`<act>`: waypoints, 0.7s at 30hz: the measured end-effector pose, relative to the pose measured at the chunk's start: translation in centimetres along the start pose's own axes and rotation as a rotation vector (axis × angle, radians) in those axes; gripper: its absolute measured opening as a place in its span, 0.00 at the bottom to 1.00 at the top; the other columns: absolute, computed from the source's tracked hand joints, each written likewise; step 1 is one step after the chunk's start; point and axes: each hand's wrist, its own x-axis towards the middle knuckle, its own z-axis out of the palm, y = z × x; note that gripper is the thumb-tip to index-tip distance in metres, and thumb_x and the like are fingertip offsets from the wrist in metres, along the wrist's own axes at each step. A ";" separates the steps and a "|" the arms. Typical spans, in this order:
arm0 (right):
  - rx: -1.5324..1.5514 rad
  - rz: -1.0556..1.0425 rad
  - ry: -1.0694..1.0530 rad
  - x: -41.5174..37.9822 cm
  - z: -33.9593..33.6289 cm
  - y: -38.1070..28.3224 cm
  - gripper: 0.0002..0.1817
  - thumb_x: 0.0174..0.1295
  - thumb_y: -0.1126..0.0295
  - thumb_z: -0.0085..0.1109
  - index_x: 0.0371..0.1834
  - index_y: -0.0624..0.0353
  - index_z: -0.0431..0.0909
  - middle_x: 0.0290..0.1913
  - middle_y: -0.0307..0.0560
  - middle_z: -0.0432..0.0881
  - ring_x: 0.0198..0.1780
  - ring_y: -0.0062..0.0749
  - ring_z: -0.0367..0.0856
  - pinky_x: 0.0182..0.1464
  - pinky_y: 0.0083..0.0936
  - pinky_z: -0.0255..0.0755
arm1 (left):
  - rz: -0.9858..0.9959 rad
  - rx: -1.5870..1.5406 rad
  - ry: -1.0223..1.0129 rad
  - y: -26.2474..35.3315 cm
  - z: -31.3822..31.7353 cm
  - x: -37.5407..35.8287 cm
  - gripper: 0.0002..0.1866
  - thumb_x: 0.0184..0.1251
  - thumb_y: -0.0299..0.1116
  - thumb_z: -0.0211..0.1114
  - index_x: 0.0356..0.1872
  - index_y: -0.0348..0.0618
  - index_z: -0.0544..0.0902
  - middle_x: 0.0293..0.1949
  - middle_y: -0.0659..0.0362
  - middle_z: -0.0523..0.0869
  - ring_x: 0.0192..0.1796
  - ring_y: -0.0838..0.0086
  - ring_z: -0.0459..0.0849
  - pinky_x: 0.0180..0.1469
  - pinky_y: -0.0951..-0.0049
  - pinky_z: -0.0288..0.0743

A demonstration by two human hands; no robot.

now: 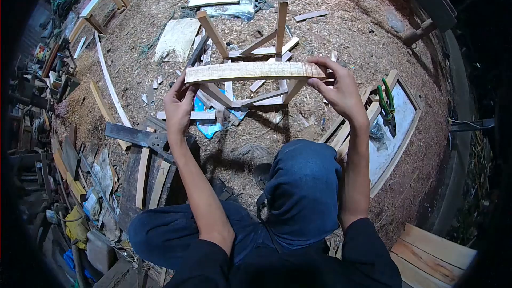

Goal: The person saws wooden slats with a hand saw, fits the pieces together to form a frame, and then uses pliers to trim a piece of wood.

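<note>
Sawdust-strewn workshop floor (320, 16). Left hand (178, 108) and right hand (341, 92) pinch opposite ends of a curved pale wooden slat (255, 71), fingers (320, 63) grasping it level, just beyond them an upturned wooden stool frame (250, 53).

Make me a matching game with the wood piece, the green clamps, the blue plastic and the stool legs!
Things:
1. curved wood piece
2. green clamps
3. blue plastic
4. stool frame

Places:
A. lying on the framed panel at the right
B. legs up on the sawdust
C. held between left hand and right hand
D. on the ground under the frame

Pairs: 1-C, 2-A, 3-D, 4-B
</note>
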 end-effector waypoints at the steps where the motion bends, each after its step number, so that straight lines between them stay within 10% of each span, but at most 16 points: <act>1: -0.099 0.003 0.021 -0.1 0.0 -0.2 0.20 0.55 0.73 0.69 0.53 0.62 0.80 0.44 0.50 0.84 0.48 0.33 0.84 0.48 0.30 0.79 | 0.002 0.034 0.019 0.3 0.3 0.0 0.24 0.70 0.17 0.59 0.67 0.33 0.72 0.55 0.52 0.83 0.54 0.74 0.83 0.59 0.75 0.76; 10: -0.259 -0.295 0.178 -0.6 1.9 -1.3 0.19 0.51 0.63 0.75 0.42 0.62 0.82 0.38 0.47 0.81 0.40 0.34 0.82 0.44 0.32 0.79 | 0.118 0.109 0.148 0.2 1.9 1.0 0.24 0.69 0.28 0.66 0.65 0.36 0.75 0.48 0.55 0.86 0.45 0.78 0.82 0.49 0.77 0.76; 21: -0.265 0.012 0.661 0.1 4.4 0.0 0.21 0.54 0.55 0.74 0.36 0.64 0.81 0.33 0.50 0.82 0.34 0.39 0.82 0.38 0.35 0.75 | 0.058 0.137 0.103 0.6 1.4 0.7 0.18 0.71 0.30 0.64 0.59 0.35 0.80 0.49 0.54 0.86 0.50 0.75 0.83 0.53 0.75 0.76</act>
